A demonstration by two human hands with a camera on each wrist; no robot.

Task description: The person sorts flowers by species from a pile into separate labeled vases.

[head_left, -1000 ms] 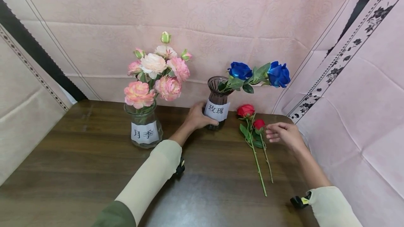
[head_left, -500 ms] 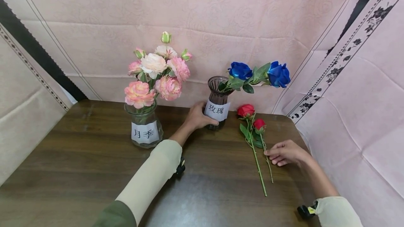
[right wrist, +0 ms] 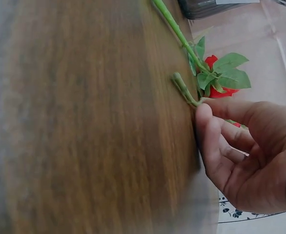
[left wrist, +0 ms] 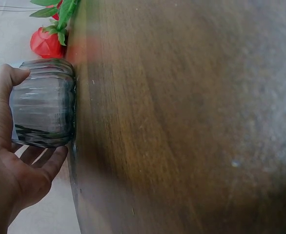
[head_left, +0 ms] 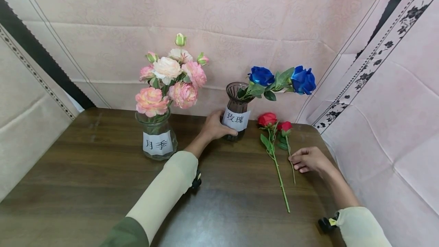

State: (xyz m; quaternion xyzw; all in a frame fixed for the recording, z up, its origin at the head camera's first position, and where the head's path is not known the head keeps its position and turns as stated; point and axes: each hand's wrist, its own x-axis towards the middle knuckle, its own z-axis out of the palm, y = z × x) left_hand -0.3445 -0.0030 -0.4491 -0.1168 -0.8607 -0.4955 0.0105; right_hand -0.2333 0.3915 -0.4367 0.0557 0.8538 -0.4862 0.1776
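Observation:
My left hand (head_left: 215,127) grips the lower part of a dark ribbed glass vase (head_left: 237,105) with a white paper label. Two blue roses (head_left: 261,76) lean out of its mouth to the right. In the left wrist view, the thumb and fingers lie around the vase's base (left wrist: 48,105). On the right, my right hand (head_left: 310,159) pinches the stem of a small red rose (head_left: 285,126) between thumb and forefinger. The short stem end (right wrist: 183,88) sticks out past the fingertips in the right wrist view. A larger red rose (head_left: 267,119) lies beside it, its long stem toward me.
Left of my left hand stands a clear glass vase (head_left: 160,129) with a paper label and pink and white flowers (head_left: 167,69). The brown wooden table (head_left: 103,186) ends at a pink cloth backdrop (head_left: 219,7). Another cloth panel (head_left: 398,125) borders the right side.
My right hand came down from beside the red blooms to the smaller rose's stem and took hold of it. That rose has since shifted slightly away from me. The left hand stayed put.

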